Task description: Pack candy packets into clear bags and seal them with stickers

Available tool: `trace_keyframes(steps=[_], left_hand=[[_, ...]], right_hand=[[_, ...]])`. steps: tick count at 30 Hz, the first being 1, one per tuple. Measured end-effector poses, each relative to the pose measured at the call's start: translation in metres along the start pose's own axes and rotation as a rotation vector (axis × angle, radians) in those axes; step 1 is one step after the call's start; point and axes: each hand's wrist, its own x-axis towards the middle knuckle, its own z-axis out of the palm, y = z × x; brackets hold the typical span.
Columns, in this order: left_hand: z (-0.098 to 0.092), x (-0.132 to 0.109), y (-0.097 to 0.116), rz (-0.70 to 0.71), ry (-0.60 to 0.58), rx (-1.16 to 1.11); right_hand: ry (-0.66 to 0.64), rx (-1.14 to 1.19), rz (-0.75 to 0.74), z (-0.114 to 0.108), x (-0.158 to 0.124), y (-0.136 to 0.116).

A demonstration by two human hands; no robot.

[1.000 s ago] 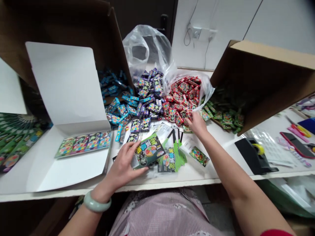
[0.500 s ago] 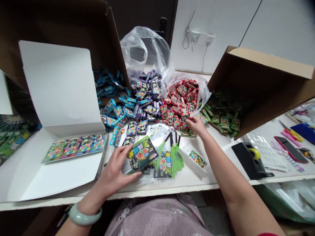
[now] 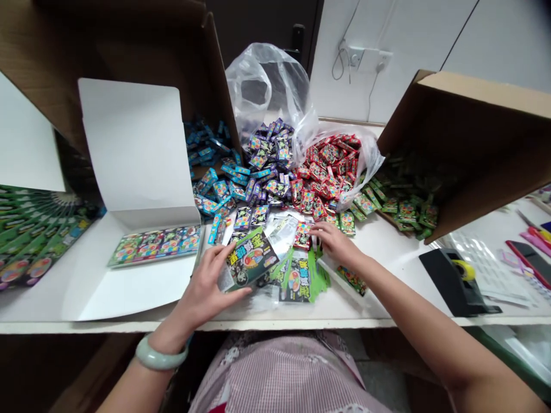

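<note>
Already the white box (image 3: pixel 133 295) holds one row (image 3: pixel 157 245).
Right of it, my left hand (image 3: pixel 210 281) grips a card (image 3: pixel 252 261), my right hand (image 3: pixel 338 244) a red pack (image 3: pixel 302 235); heaps (image 3: pixel 331 160) remain.

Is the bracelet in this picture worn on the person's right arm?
No, the pale bracelet circles the left wrist, and the left hand holds a black-and-green packet.

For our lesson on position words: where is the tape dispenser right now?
In the head view, the tape dispenser is at the right, near the front edge of the table, between the right forearm and the phone.
</note>
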Motion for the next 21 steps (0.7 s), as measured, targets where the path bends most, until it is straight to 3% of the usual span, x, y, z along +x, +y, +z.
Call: trace_keyframes(steps=[5, 7, 9, 12, 17, 21], left_hand=[[0.001, 0.004, 0.005, 0.015, -0.048, -0.02], [0.001, 0.005, 0.007, 0.011, -0.074, -0.025], [0.001, 0.004, 0.007, -0.002, -0.076, -0.02], [0.0, 0.003, 0.005, 0.011, -0.068, -0.022], [0.001, 0.007, 0.008, 0.104, -0.106, -0.081], [-0.002, 0.008, 0.016, 0.163, -0.146, -0.091]], right_hand=[[-0.067, -0.117, 0.206, 0.003, 0.016, -0.007], [-0.099, -0.111, 0.219, 0.007, 0.023, -0.015], [-0.034, -0.083, 0.2, 0.003, 0.023, -0.027], [0.116, 0.03, 0.075, -0.022, 0.012, -0.055], [-0.255, 0.004, -0.233, -0.069, 0.005, -0.101], [-0.363, -0.166, -0.296, -0.077, 0.016, -0.112]])
